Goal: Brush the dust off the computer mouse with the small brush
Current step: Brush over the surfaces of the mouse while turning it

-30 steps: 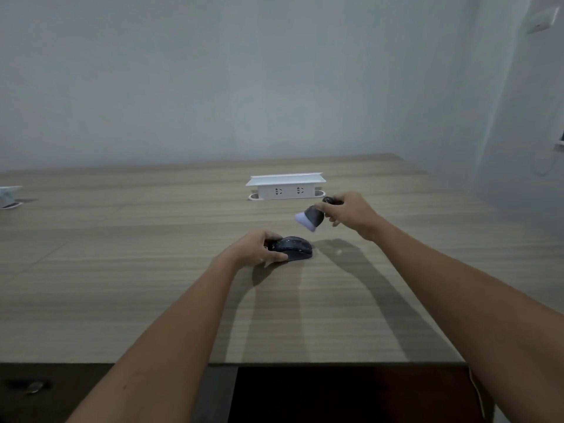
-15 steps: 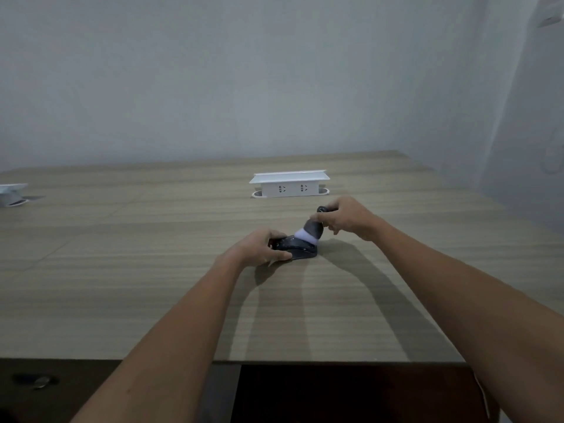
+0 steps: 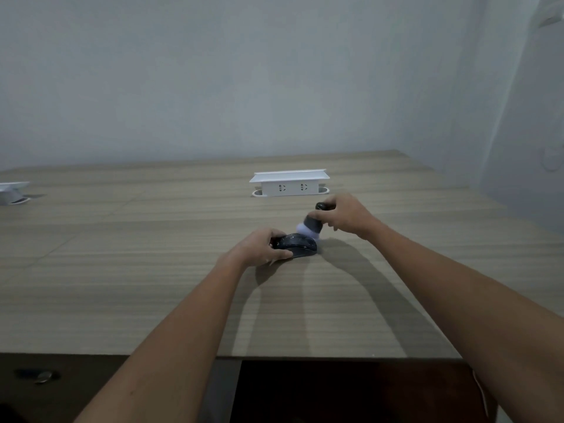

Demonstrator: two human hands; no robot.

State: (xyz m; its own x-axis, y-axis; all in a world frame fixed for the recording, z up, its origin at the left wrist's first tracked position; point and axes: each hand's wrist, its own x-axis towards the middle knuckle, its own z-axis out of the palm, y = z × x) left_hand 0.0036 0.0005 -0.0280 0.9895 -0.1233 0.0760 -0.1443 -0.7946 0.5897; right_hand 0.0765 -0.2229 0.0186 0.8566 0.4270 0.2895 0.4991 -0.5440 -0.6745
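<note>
the dark, rounded plastic computer mouse lies flat on the pale wood-grain table, near the middle of the scene, with its long axis running left to right across the view. the left hand is closed around the mouse's left end, fingers over the far side and thumb along the near edge, pinning it to the table. the right hand sits just to the right and a little farther off, curled around the short black handle of the small brush with a pale, fluffy round head. the brush is tilted, handle up and to the right, bristles down and to the left, and the pale head appears to touch the mouse's top surface toward its right, far end (the picture is slightly blurred there, so contact is a judgement and not a certainty).

what the coming stroke turns on: the uncovered part of the mouse is its right half, and that lies directly below and to the left of the brush hand, so the right hand is the one placed to sweep. sweeping along the long axis toward the left would run the bristles into the holding fingers; sweeping toward the right end or the near edge looks freer.

a white rectangular socket box stands well beyond both hands on the far side of the table, clear of the work.
</note>
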